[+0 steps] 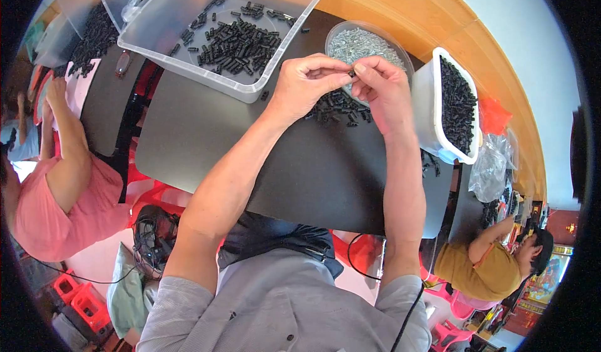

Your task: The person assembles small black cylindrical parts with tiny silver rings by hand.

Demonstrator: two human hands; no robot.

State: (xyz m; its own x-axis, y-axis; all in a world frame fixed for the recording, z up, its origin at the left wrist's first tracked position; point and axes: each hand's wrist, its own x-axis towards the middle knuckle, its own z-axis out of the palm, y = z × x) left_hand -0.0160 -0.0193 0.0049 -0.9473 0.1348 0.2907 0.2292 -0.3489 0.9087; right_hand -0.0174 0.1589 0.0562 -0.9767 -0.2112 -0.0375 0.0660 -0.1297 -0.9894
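My left hand point(307, 84) and my right hand point(387, 92) meet over the dark table, fingertips pinched together around a small black part point(352, 74). Mostly hidden by the fingers, its exact kind does not show. Just below the hands lies a loose pile of small black cylindrical parts point(341, 111). Behind them stands a round clear tub point(330, 37) full of small clear or silvery pieces. To the left, a large translucent bin point(188, 70) holds many black cylindrical parts point(241, 45). On the right a white bin point(427, 101) is heaped with small black parts point(458, 104).
The dark table point(200, 139) spreads before me. A clear plastic bag point(491, 167) and a red bag point(494, 115) lie beyond the white bin. One person in pink point(69, 201) sits at the left, another in mustard point(482, 270) at the right. Black cables point(153, 239) hang at the table's left.
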